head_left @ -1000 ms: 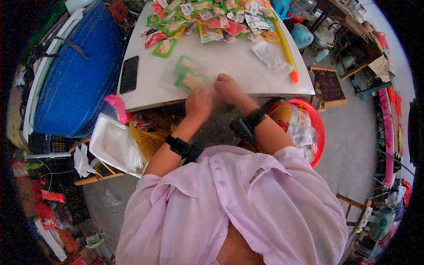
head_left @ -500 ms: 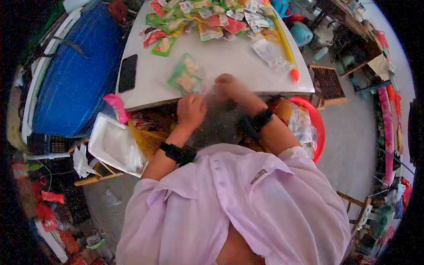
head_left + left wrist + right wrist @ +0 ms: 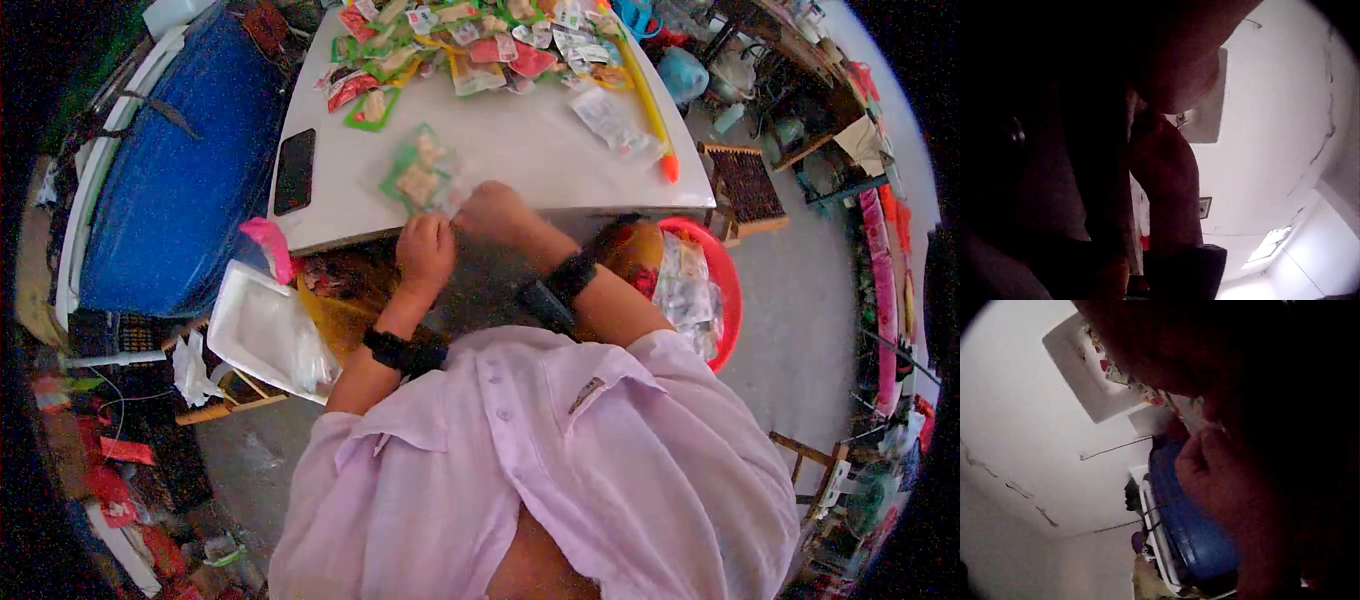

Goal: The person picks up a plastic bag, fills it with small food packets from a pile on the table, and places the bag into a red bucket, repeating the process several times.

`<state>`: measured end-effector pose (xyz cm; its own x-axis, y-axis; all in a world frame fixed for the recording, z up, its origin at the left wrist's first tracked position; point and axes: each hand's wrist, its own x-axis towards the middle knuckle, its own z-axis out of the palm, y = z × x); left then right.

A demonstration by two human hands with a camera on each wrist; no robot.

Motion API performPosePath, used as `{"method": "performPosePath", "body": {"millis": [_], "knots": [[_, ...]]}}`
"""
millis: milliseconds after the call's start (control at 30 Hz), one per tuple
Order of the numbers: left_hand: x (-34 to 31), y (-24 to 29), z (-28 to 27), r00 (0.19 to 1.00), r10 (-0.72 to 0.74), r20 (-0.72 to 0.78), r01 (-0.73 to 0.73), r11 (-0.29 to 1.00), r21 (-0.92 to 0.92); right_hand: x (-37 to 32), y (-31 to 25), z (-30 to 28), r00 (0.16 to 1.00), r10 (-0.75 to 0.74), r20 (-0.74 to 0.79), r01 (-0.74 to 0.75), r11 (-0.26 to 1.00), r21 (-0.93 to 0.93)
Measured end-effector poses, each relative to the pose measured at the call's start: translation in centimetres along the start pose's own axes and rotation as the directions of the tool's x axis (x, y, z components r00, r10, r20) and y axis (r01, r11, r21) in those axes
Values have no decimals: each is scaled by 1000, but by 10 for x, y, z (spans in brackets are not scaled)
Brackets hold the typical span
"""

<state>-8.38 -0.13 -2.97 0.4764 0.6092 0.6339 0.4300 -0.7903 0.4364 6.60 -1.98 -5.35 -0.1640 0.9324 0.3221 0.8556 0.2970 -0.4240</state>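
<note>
A clear and green plastic food packet (image 3: 415, 180) with pale pieces inside is held over the near part of the white table. My left hand (image 3: 426, 252) pinches its near edge between thumb and bent fingers; the right wrist view shows this left hand (image 3: 1210, 465) at the packet (image 3: 1188, 411). Close on its right, my right hand (image 3: 495, 212) has curled fingers that pinch at the packet's near right corner, their tips hidden. Deep shadow covers much of both wrist views.
Many colourful food packets (image 3: 480, 50) lie heaped at the table's far end. A phone (image 3: 295, 172) rests at the left edge, a yellow stick (image 3: 645, 100) along the right. Below are a white foam box (image 3: 240, 320) and a red basin (image 3: 728, 290) of packets.
The hands moved slightly apart, the right one blurred to the right half a second ago; now it is back near the left hand. The packet shifted a little left.
</note>
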Motion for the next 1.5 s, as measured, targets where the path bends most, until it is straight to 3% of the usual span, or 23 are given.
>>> {"method": "performPosePath", "body": {"millis": [33,133,233,333,433,533,633,700,733,800,833,867,900,933,967,1100,1200,1333,1433,1500], "knots": [[-1,1,0,1000,10,-18,-11,1000,-29,-2,-3,-6,989,-141,55,150,950,-274],[-4,-3,6,998,7,66,-13,996,93,6,-16,-16,995,45,85,-22,968,-250],[-3,-4,7,993,113,25,-114,991,73,17,-4,3,992,92,86,-68,967,-245],[-7,-10,5,991,103,91,-111,989,94,25,9,31,998,-59,26,62,991,-118],[-11,-5,-6,987,145,64,-155,971,183,13,-19,-9,963,72,261,-2,966,-259],[-7,-3,-18,961,268,63,-275,937,216,-2,-28,-35,937,344,55,-349,930,119],[-1,-20,-12,941,293,169,-333,891,308,-17,-28,-49,761,647,-44,-536,665,520],[8,-29,-10,923,302,239,-365,885,290,-18,-11,-46,878,354,-321,-292,929,228],[14,-32,-7,907,318,275,-391,880,269,-20,-6,-48,894,173,-414,-174,984,35],[21,-32,-11,913,304,272,-353,923,153,-20,-8,-52,947,95,-308,-197,927,-319],[22,-30,-17,900,420,117,-433,895,113,-19,-20,-65,963,98,-250,-181,925,-333],[26,-32,-22,885,418,205,-448,885,129,-18,-34,-77,976,104,-189,-165,926,-339],[34,-22,-35,880,440,179,-432,898,-82,-16,-37,-78,971,69,-229,-140,940,-311],[37,-17,-44,901,349,259,-348,936,-50,-17,-40,-81,963,28,-267,-107,952,-285],[42,-17,-55,877,437,198,-403,895,-189,-20,-49,-89,959,32,-281,-116,951,-288],[56,17,-96,899,153,410,22,920,-391,-28,-87,-128,987,51,-151,-83,974,-210],[58,54,-113,865,108,490,258,743,-618,-44,-104,-146,999,44,-12,-45,997,-67],[55,66,-102,773,277,571,270,671,-690,-67,-111,-164,988,79,129,-82,996,20],[43,76,-91,744,59,665,540,532,-652,-96,-104,-179,987,113,110,-123,988,91],[43,69,-80,717,102,689,510,598,-619,-125,-96,-192,986,160,45,-164,980,113]]}}
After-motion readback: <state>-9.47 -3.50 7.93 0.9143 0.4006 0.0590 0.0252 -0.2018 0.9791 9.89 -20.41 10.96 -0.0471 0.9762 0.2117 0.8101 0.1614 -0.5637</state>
